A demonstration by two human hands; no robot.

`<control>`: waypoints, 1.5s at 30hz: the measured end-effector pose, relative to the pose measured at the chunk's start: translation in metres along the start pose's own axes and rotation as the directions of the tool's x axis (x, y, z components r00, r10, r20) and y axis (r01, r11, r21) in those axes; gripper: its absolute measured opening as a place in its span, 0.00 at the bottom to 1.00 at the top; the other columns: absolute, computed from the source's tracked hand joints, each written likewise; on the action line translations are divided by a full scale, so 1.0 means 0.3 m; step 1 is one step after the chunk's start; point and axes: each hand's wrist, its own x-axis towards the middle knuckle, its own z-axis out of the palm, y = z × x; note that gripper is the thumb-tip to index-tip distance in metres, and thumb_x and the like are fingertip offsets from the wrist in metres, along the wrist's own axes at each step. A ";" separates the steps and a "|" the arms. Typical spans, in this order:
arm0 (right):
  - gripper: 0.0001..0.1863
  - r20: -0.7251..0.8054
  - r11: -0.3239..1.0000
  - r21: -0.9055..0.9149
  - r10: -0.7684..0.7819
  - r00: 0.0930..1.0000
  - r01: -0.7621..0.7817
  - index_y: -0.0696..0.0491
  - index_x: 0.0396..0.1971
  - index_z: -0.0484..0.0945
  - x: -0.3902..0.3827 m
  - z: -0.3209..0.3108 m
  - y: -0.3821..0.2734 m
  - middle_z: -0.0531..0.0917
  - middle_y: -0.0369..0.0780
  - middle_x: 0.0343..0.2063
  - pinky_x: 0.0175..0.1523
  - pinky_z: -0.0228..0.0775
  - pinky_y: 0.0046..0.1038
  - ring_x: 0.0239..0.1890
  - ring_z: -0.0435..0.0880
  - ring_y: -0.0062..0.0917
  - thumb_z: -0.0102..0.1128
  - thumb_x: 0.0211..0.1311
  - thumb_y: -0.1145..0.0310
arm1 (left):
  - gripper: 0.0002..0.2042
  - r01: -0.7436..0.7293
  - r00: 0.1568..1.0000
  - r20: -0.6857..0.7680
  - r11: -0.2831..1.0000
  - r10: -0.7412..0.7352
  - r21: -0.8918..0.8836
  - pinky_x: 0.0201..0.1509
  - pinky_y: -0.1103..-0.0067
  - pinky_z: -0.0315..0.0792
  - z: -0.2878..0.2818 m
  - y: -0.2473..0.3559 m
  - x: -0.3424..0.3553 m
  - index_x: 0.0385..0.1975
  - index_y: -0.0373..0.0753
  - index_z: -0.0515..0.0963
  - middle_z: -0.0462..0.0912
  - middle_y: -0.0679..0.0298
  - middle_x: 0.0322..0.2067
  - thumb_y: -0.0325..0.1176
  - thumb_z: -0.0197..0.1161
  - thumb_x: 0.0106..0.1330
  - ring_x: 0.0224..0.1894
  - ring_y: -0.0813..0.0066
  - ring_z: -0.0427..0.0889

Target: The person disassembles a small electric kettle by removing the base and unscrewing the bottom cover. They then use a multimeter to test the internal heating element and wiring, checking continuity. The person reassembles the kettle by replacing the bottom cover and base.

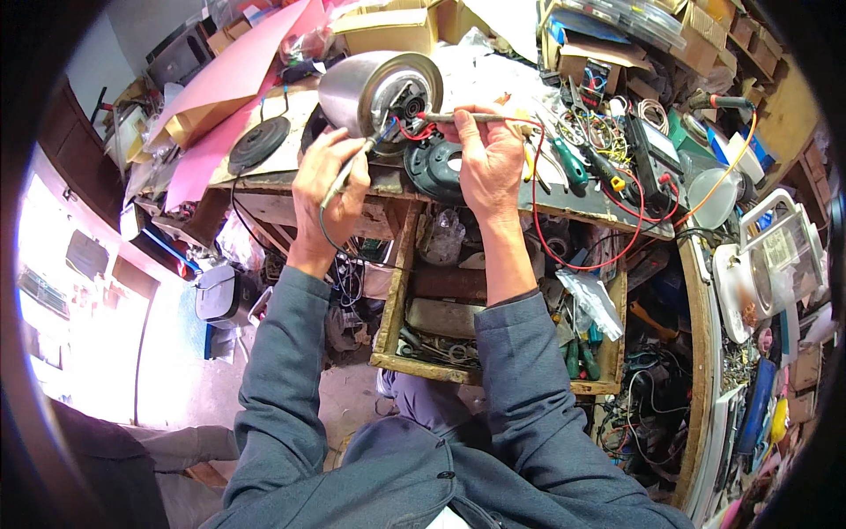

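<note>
A stainless steel electric kettle lies on its side on the bench, its open underside facing me with coloured wires showing. My left hand is closed around a pen-like test probe with a dark lead, its tip close to the wires. From the right, my right hand grips a second test probe with a red lead, pointed at the kettle's underside. Whether either tip touches metal is too small to tell. Below the kettle sits a black plastic base cover.
A black round power base with a cord lies left. Red leads loop to a multimeter at right, beside a green-handled screwdriver and pliers. Under the bench edge, a wooden drawer stands pulled out with tools. A soldering iron lies far right.
</note>
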 end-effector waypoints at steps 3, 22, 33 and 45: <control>0.07 0.002 1.000 0.002 0.021 1.000 -0.021 0.60 0.42 0.85 0.000 0.004 -0.017 0.90 0.40 0.31 0.44 0.80 0.24 0.34 0.89 0.21 0.63 0.74 0.73 | 0.09 -0.059 0.997 0.042 0.998 0.057 0.029 0.63 0.61 0.76 -0.003 -0.014 -0.035 0.45 0.32 0.84 0.87 0.50 0.46 0.27 0.63 0.70 0.55 0.50 0.85; 0.08 0.009 0.999 0.031 0.022 1.000 -0.023 0.61 0.44 0.85 -0.002 0.001 -0.016 0.90 0.40 0.33 0.45 0.82 0.24 0.36 0.90 0.22 0.63 0.75 0.72 | 0.11 -0.146 0.981 0.147 0.978 0.124 0.150 0.70 0.53 0.71 0.016 0.025 -0.058 0.47 0.33 0.84 0.88 0.57 0.46 0.27 0.68 0.68 0.56 0.53 0.84; 0.05 -0.016 0.999 0.033 -0.009 1.000 0.010 0.61 0.38 0.84 0.000 0.018 0.007 0.88 0.42 0.26 0.39 0.78 0.28 0.30 0.87 0.26 0.62 0.73 0.75 | 0.11 -0.126 0.985 0.142 0.976 0.101 0.178 0.68 0.55 0.72 0.019 0.047 -0.050 0.49 0.33 0.82 0.86 0.55 0.48 0.28 0.65 0.71 0.57 0.51 0.83; 0.05 -0.009 0.985 -0.164 -0.061 0.998 0.059 0.60 0.38 0.84 -0.011 0.006 -0.049 0.88 0.44 0.28 0.39 0.78 0.30 0.31 0.88 0.30 0.62 0.72 0.75 | 0.11 -0.098 0.985 0.154 0.982 0.073 0.164 0.60 0.61 0.76 0.009 0.037 -0.069 0.49 0.33 0.83 0.86 0.51 0.48 0.28 0.66 0.70 0.56 0.50 0.83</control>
